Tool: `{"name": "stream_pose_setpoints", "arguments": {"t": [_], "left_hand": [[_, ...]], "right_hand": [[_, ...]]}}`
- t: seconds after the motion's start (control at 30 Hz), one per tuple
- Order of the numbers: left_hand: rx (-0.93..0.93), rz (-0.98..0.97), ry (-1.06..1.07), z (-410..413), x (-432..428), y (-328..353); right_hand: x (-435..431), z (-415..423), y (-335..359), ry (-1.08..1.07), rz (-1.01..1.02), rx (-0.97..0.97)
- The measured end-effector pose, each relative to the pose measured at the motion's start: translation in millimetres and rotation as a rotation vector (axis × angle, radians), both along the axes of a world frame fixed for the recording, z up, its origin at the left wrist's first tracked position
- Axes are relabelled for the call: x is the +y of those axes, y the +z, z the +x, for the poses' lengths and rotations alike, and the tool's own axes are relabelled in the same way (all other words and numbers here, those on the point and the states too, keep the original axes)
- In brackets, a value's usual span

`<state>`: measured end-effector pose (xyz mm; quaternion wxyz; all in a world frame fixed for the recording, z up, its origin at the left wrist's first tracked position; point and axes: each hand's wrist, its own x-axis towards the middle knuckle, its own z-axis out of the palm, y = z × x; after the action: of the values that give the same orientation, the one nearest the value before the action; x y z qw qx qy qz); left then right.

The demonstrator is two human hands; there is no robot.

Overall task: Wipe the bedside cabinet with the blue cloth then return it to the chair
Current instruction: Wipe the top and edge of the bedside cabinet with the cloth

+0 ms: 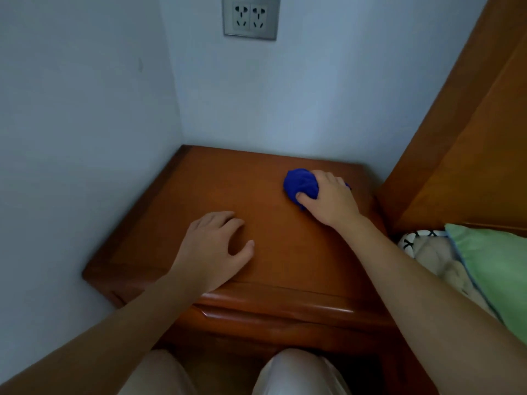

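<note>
R hand point(328, 199) gripping blue cloth point(299, 183), balled round, cabinet point(199, 183) back-right, L hand point(212, 246) resting on top, relaxed

Both my left hand point(212, 246) and my right hand point(328, 195) are bare. My left forearm point(114, 317) and right forearm point(413, 280) are uncovered along their whole visible length, down to the lower corners of the view. I wear light beige trousers point(273, 386) of plain, smooth fabric, visible over both knees at the bottom edge. The right knee point(299, 363) shows a pale sheen. The left knee point(159, 374) reads duller and more shadowed.
</note>
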<state>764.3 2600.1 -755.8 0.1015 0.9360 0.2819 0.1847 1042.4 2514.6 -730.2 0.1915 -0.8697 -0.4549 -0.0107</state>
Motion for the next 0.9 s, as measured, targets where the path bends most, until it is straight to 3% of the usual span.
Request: {"name": "stream_pose_setpoints", "arguments": {"t": [0.27, 0.53, 0.9], "left_hand": [[-0.058, 0.001, 0.016, 2, 2, -2], [-0.060, -0.019, 0.025, 2, 1, 0], [-0.005, -0.025, 0.039, 1, -4, 6]], "right_hand": [[81, 37, -1, -0.002, -0.038, -0.023], [155, 18, -3, 0.081, -0.060, -0.049], [85, -35, -6, 0.278, 0.014, -0.033]]}}
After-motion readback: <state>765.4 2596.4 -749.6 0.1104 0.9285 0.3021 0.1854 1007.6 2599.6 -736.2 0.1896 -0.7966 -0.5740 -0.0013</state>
